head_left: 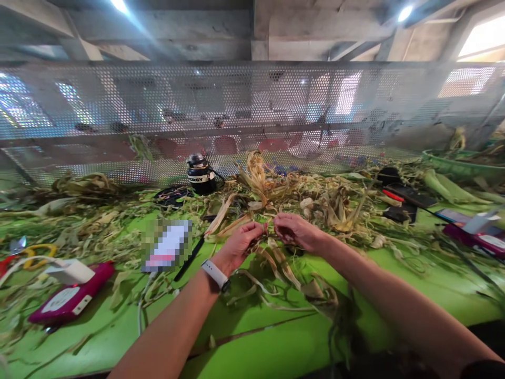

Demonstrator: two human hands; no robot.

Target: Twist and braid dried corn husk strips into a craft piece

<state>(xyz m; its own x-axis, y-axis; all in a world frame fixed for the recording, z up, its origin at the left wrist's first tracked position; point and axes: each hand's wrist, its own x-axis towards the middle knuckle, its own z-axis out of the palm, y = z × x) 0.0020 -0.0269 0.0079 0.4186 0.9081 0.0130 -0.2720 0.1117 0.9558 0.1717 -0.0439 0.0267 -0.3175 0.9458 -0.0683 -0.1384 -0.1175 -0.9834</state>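
Observation:
My left hand, with a pale-banded watch on the wrist, is closed in a pinch over the middle of the green table. My right hand is closed just beside it, its fingers curled toward the left fingertips. Whatever lies between the fingers is too small and blurred to name. Below both hands are dry, curled corn husk strips, some trailing toward the table's near edge. Just beyond the hands lies a heap of dry husks and thin shreds.
A phone on a cable and a dark stick-like tool lie left. Farther left are a magenta power box and yellow-handled scissors. A black jug stands behind, before a perforated metal screen. A green basket sits far right.

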